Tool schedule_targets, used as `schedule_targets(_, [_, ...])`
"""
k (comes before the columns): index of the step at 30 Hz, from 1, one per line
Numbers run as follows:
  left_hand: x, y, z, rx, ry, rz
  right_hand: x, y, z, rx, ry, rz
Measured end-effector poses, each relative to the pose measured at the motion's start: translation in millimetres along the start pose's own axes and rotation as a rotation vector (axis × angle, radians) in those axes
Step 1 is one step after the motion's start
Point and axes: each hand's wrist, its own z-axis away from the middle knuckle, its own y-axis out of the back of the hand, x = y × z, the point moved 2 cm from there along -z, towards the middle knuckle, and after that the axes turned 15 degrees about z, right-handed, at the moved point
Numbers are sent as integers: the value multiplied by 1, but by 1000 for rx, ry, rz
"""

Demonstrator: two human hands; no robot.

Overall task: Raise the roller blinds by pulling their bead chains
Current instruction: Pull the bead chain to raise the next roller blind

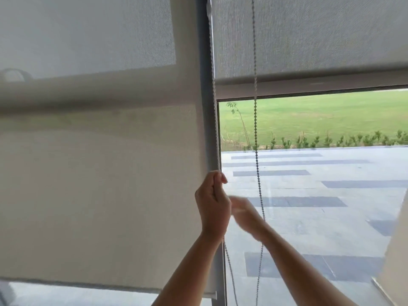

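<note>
Head view: my left hand [213, 199] is clenched on the near strand of the bead chain [213, 107], fist high and right up against the window mullion [205, 120]. That strand runs taut straight up along the post, so the grip is there to load it in line with the clutch, not sideways.

My right hand [244, 214] is just beside and below the left, motion-blurred. Can't tell if it's closed on anything; it looks loose, near the far strand [256, 133] that hangs free in front of the glass. Judgement: it's placed to take the next grab for hand-over-hand pulling.

Both strands drop past my forearms and out of the bottom of the frame; the loop end is not visible.

Right blind [309, 40] is well up, its bottom bar [309, 79] sitting near the top of the pane, lawn and paving showing below. Left blind [99, 195] is still low, hem near the bottom of the frame. So: one mostly raised, one left to do.

Risk: the slack far strand swinging into my wrist.
</note>
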Motion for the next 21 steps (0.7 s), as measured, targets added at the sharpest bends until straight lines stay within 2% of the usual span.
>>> schedule_targets(2, [-15,9,24,-28,41,-44,-58,45,-35,37,42,-241])
schedule_targets(6, [-35,16,73,-106,88,-94,-179,118,-76,32,319,-618])
schedule_targets(8, [-40,19,95,-150,76,-133,-229,143,-84,3,408,-737])
schedule_targets(11, [-49,25,125,-252,93,-182,-283,177,-95,25,440,-863])
schedule_targets(14, [-57,33,143,-319,126,-211,-308,203,-98,128,445,-965])
schedule_targets(17, [-61,41,149,-363,156,-224,-306,209,-91,260,451,-890])
schedule_targets(21, [-62,41,136,-441,220,-238,-300,207,-74,292,536,-888])
